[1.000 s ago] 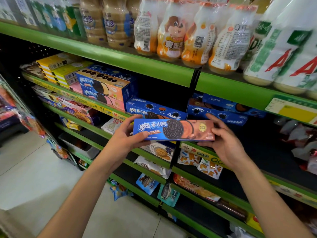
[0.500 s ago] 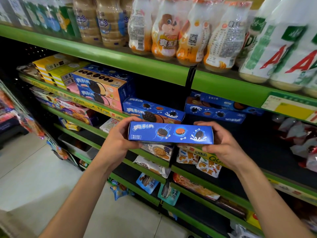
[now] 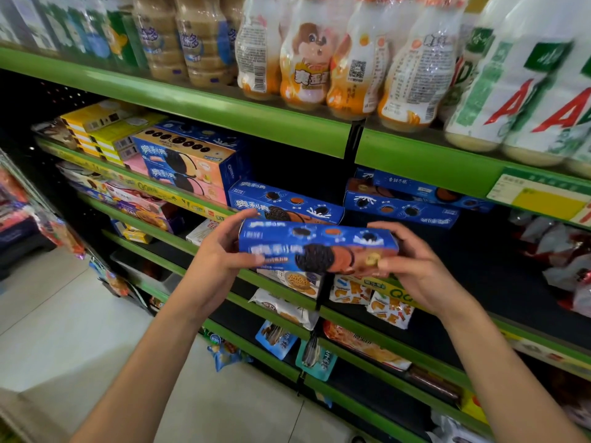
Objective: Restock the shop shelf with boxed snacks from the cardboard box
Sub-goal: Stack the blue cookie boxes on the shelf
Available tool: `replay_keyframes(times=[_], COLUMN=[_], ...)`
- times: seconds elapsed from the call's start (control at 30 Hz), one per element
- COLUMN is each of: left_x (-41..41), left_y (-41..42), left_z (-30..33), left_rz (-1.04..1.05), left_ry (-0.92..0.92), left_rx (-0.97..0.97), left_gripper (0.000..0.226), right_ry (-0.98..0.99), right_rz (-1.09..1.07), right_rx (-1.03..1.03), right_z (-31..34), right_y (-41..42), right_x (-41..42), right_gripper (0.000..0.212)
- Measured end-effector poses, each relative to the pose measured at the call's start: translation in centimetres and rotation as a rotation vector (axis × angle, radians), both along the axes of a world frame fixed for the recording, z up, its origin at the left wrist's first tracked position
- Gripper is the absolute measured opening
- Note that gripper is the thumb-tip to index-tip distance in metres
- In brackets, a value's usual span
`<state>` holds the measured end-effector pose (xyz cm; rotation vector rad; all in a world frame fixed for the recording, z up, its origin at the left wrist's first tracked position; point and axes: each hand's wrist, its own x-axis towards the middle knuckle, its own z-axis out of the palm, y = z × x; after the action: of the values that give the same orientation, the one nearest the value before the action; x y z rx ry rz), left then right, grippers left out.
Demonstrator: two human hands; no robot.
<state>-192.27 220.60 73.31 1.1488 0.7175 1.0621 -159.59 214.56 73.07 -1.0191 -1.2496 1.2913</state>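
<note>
Left hand (image 3: 220, 251) — fingers curled round the left end of the blue cookie box (image 3: 318, 247). Box: held level in the air just in front of the shelf (image 3: 179, 199), below the like boxes already lying there (image 3: 284, 201). Right hand (image 3: 412, 266) — fingers wrapped on the right end. Step judged: placing, box not yet set down. Next move calls for lifting it forward onto the stacked box or into the dark gap beside it.

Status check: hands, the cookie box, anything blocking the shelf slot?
Left hand and right hand grip blue cookie box by its ends. Box held before the shelf, not placed. Same boxes already behind it.
</note>
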Motion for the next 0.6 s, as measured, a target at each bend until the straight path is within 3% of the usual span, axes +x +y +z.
replay_keyframes(times=[0.1, 0.4, 0.6], left_x=[-0.2, -0.4, -0.6], left_y=[0.2, 0.1, 2.0], left_z=[0.0, 0.3, 2.7], left_rz=[-0.007, 0.019, 0.279], left_ry=[-0.098, -0.145, -0.107], left_rx=[-0.101, -0.1, -0.048], left_gripper=[0.066, 0.05, 0.031], right_ry=[0.084, -0.01, -0.029], right_rz=[-0.075, -0.097, -0.244], right_rx=[-0.027, 0.002, 0.159], right_z=[0.6, 1.1, 2.5], right_y=[0.1, -0.4, 0.7], right_x=[-0.6, -0.9, -2.2], right_gripper=[0.045, 0.051, 0.046])
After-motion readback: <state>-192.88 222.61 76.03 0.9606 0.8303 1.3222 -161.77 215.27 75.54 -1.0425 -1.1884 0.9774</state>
